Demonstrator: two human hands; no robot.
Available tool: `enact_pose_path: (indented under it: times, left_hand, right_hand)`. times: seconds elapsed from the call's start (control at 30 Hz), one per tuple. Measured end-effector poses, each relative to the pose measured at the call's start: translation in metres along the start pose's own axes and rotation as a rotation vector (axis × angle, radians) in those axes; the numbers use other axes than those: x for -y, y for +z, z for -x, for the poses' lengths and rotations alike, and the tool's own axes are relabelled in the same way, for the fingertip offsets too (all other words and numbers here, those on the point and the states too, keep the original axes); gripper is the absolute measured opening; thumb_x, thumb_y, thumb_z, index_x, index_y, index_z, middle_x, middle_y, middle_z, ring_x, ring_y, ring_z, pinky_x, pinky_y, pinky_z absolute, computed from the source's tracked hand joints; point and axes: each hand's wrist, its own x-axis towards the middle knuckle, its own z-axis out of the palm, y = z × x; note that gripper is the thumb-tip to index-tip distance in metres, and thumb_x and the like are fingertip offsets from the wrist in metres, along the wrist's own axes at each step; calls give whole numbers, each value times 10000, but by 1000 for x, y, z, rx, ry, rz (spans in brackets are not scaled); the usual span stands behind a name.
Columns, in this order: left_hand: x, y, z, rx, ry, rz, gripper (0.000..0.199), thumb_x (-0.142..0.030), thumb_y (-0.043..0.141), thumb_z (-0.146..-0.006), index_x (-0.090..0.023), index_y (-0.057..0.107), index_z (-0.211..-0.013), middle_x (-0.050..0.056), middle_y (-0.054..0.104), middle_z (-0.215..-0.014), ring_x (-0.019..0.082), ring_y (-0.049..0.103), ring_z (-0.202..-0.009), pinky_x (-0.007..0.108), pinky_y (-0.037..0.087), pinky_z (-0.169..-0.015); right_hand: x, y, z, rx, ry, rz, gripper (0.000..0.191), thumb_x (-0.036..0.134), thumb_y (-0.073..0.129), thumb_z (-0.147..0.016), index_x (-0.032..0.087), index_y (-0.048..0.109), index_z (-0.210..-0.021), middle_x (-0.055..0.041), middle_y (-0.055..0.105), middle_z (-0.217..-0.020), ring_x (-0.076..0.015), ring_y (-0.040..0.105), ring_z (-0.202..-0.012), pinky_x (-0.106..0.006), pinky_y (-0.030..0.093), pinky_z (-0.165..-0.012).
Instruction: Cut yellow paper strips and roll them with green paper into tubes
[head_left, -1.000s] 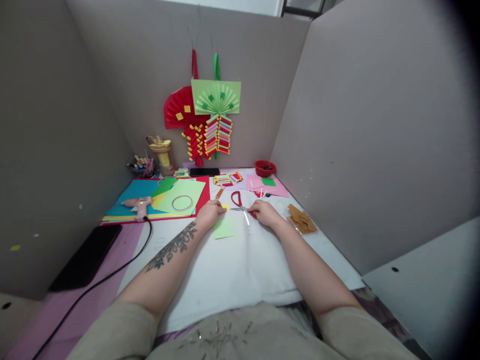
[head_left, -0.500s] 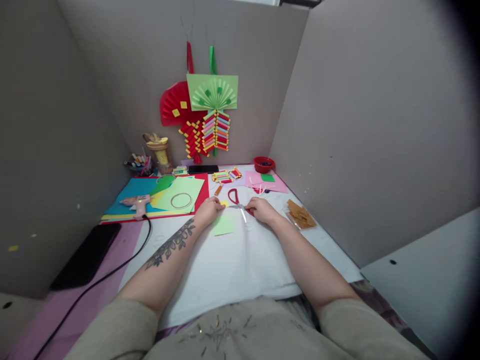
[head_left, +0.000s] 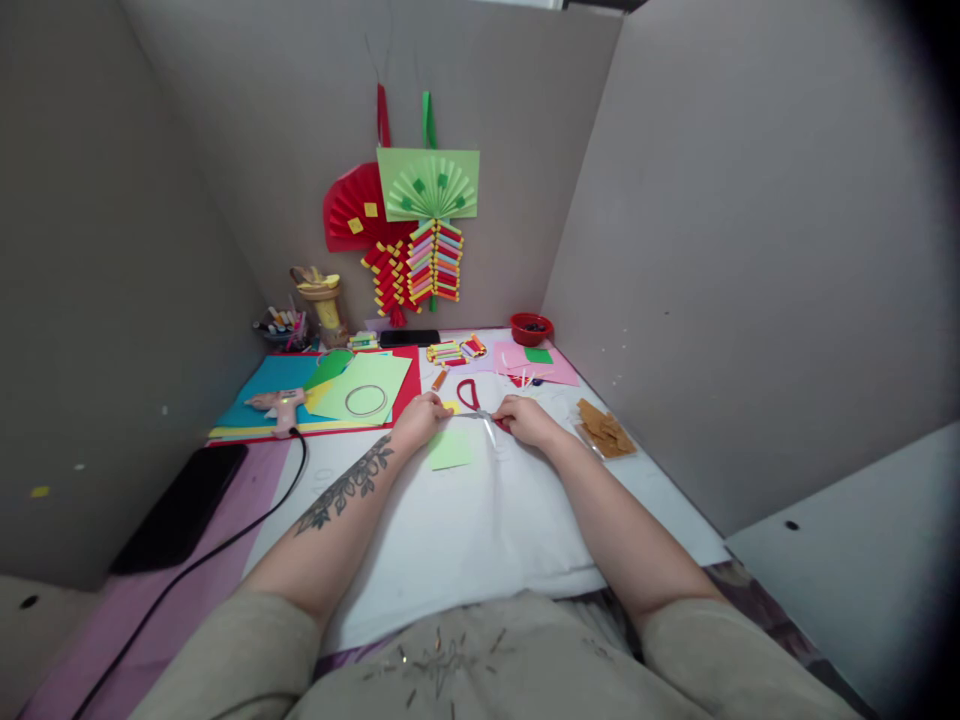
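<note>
Scissors with red handles (head_left: 468, 394) lie open in front of me, one red loop free at the far side. My right hand (head_left: 519, 416) is closed on the other red handle. My left hand (head_left: 424, 414) is closed in a pinch beside a small yellow paper piece (head_left: 451, 408), near the scissors' blade tip; what its fingertips grip is too small to make out. A light green paper square (head_left: 450, 450) rests on the white surface, just nearer to me than the left hand.
Coloured paper sheets (head_left: 262, 385) and a pink glue gun (head_left: 282, 408) lie at left, its black cord trailing towards me. A black tablet-like slab (head_left: 184, 510) is at far left. Brown pieces (head_left: 604, 428) and a red bowl (head_left: 532, 328) stand at right.
The whole view has shifted slightly, with everything a little further right. Both hands keep nearly the same places by the scissors.
</note>
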Motion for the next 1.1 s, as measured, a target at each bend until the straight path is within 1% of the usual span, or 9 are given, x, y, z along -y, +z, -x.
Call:
enact_pose_path:
  times: [0.13, 0.27, 0.33, 0.5, 0.6, 0.7, 0.8, 0.9, 1.1]
  left_hand:
    - [-3, -4, 2, 7, -5, -42, 300, -271, 442, -874, -223, 716, -987, 64, 609, -1025, 176, 550, -900, 268, 427, -779]
    - [-9, -11, 5, -36, -77, -185, 305, -235, 439, -855, -220, 678, -1044, 85, 642, -979, 213, 557, -943, 300, 416, -807]
    - [-13, -13, 5, -37, -140, -213, 298, -233, 459, -837, -209, 652, -1064, 94, 654, -978, 223, 568, -950, 311, 414, -812]
    - [-28, -14, 1, 16, -375, -111, 325, -262, 480, -823, -234, 579, -1131, 51, 671, -944, 185, 603, -865, 267, 431, -717]
    - [-35, -14, 0, 5, -441, -81, 306, -278, 491, -817, -240, 590, -1104, 36, 672, -949, 173, 604, -844, 249, 429, -680]
    - [-33, -15, 1, -18, -406, -86, 237, -241, 482, -814, -225, 650, -980, 42, 675, -939, 173, 604, -851, 245, 428, -678]
    - [-23, -15, 2, -34, -278, -61, 218, -212, 490, -807, -211, 687, -899, 55, 669, -977, 180, 601, -890, 251, 435, -722]
    - [-13, -14, 3, -11, -171, -23, 240, -215, 496, -813, -233, 710, -920, 42, 662, -1007, 176, 599, -912, 246, 435, -756]
    - [-8, -11, 5, 55, -59, -60, 295, -308, 453, -859, -306, 711, -1002, 27, 631, -995, 160, 592, -850, 229, 397, -643]
  right_hand:
    - [-1, -2, 2, -10, 13, -26, 301, -15, 553, -708, 160, 736, -871, -67, 671, -852, -154, 608, -777, -250, 467, -769]
    - [-4, -5, 4, -94, 83, -57, 276, 11, 573, -721, 171, 731, -881, -60, 669, -863, -152, 610, -804, -246, 470, -780]
    - [-5, -7, 3, -115, 105, -29, 261, 26, 578, -731, 169, 730, -887, -65, 663, -869, -152, 607, -804, -245, 466, -779]
    - [-6, -7, -1, -63, 92, 44, 267, 27, 569, -742, 166, 731, -902, -70, 658, -869, -150, 600, -806, -237, 452, -788]
    - [-9, -7, -4, -47, 86, 62, 279, 18, 561, -741, 159, 731, -910, -74, 662, -877, -155, 601, -825, -241, 448, -804]
    - [-13, -6, -7, -58, 73, 63, 286, 11, 554, -739, 152, 731, -913, -78, 663, -868, -158, 602, -816, -245, 451, -796]
    - [-17, -4, -9, -64, 56, 64, 289, 10, 547, -737, 154, 734, -906, -81, 664, -868, -159, 601, -795, -254, 456, -782]
    - [-22, -3, -11, -64, 42, 59, 288, 11, 546, -735, 159, 736, -893, -80, 667, -872, -158, 602, -786, -258, 459, -781]
    - [-21, -7, -9, -33, -8, 27, 321, -7, 538, -716, 176, 736, -889, -63, 673, -855, -150, 608, -777, -251, 464, -781]
